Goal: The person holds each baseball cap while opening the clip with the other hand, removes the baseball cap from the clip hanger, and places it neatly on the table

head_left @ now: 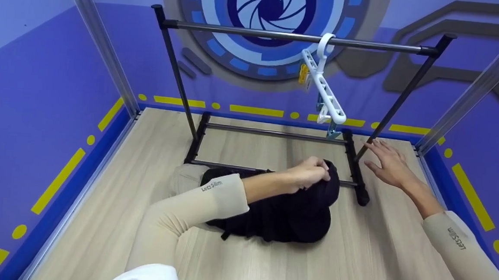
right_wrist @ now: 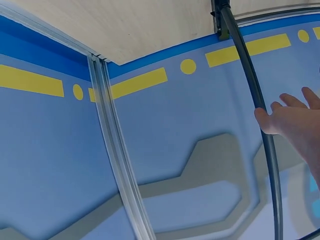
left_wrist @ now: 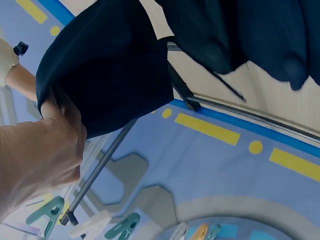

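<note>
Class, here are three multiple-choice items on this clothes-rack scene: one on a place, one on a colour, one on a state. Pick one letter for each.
1. Where is the white hanger?
A. on the floor
B. hooked on the rack's top rail
C. in the right hand

2. What colour is the garment under the left hand?
A. black
B. red
C. white

3. How is the right hand?
A. gripping the hanger
B. clenched in a fist
C. open, fingers spread, beside the rack's post

Answers:
1 B: its hook sits over the rail.
2 A: the cloth is dark black in both views.
3 C: the fingers are straight and hold nothing.
</note>
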### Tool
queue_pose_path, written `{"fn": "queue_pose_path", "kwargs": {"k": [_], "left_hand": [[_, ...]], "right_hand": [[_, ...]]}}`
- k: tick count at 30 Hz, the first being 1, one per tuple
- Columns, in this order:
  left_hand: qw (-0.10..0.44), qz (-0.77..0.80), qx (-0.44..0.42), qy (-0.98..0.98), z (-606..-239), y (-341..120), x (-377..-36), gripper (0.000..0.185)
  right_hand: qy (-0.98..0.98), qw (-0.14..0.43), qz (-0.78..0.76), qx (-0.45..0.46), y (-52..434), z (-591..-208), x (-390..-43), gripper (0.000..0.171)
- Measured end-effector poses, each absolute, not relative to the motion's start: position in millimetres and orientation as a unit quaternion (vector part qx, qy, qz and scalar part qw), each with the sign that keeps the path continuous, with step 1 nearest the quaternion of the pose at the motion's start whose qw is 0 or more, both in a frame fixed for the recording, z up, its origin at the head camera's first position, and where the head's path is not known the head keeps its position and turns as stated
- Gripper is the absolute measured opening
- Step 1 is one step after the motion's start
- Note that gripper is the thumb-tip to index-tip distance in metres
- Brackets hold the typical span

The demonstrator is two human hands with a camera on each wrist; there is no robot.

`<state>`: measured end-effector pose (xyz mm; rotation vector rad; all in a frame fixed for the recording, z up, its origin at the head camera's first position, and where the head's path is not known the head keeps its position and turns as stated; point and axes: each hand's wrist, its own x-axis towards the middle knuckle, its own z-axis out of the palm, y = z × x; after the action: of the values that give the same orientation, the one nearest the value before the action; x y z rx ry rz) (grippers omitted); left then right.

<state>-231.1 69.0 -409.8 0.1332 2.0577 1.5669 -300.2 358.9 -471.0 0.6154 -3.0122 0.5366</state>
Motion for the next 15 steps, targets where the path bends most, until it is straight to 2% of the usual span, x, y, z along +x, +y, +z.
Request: {"fn": "queue_pose_path", "kwargs": {"k": [7, 15], "left_hand": [[0.267, 0.607, 0.032, 0.748, -421, 82, -222, 0.010], [0.275, 0.646, 0.028, 0.711, -418, 97, -216, 0.018]], "right_hand": [[-0.966, -0.002, 0.172, 0.191, 362, -472, -298, 0.057], [-0.967, 0.004, 0.171, 0.187, 371, -472, -295, 0.057]]}}
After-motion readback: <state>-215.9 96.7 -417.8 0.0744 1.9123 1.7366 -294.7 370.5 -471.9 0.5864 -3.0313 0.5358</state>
